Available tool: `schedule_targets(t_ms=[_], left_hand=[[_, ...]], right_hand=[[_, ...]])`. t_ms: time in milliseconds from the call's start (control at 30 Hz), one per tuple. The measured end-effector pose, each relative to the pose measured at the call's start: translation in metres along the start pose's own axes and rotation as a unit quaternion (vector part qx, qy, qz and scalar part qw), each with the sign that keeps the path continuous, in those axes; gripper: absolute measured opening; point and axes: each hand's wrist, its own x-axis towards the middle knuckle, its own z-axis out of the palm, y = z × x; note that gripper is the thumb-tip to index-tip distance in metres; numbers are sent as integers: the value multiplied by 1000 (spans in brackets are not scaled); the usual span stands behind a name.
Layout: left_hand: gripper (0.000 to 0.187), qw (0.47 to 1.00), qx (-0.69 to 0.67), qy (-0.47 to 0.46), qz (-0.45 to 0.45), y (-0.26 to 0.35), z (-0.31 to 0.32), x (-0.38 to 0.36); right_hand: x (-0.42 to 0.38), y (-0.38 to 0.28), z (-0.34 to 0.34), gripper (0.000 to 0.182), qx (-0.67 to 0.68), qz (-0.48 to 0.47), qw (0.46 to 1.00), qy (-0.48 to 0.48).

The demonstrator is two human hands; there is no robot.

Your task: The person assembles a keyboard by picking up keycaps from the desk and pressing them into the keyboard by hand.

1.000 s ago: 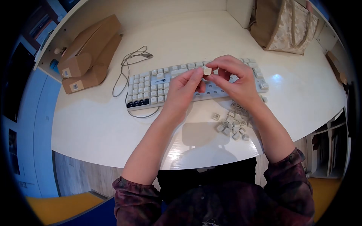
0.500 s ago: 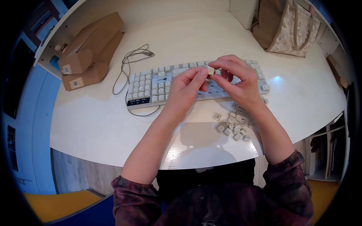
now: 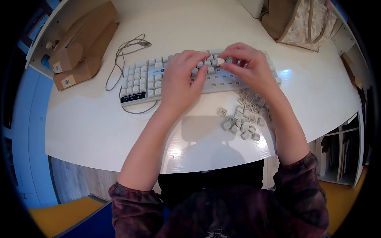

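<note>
A pale keyboard [image 3: 220, 84] lies across the desk, its lower right part showing bare key positions without caps. Between the thumb and fingers of my right hand [image 3: 254, 67] is a whitish keycap [image 3: 220, 61], held just above the keyboard's upper rows. My left hand [image 3: 180, 81] rests over the keyboard's middle, thumb and index finger apart, and hides the keys beneath it. Several loose keycaps [image 3: 247, 115] lie in a heap on the desk below the keyboard, beside my right forearm.
A grey cable [image 3: 116, 65] loops on the desk left of the keyboard. Brown cardboard boxes [image 3: 81, 49] stand at the back left, and a patterned bag [image 3: 297, 23] at the back right. The white desk [image 3: 99, 135] has a curved front edge.
My hands have separated: the left moved left and down onto the keyboard, while the right keeps the keycap lower over the keys. The whole view has shifted slightly.
</note>
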Motion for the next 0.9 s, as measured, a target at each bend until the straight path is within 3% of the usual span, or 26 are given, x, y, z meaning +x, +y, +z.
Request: schedule_targets(t_ms=[67, 400, 900], left_hand=[[30, 998, 52, -24, 28, -1, 0, -2], [41, 981, 118, -131, 80, 4, -1, -4], [41, 980, 129, -129, 74, 8, 6, -4]], right_hand=[[0, 8, 1, 20, -4, 55, 998, -32], [-3, 17, 5, 17, -82, 77, 992, -59], [-4, 19, 6, 17, -73, 67, 994, -45]])
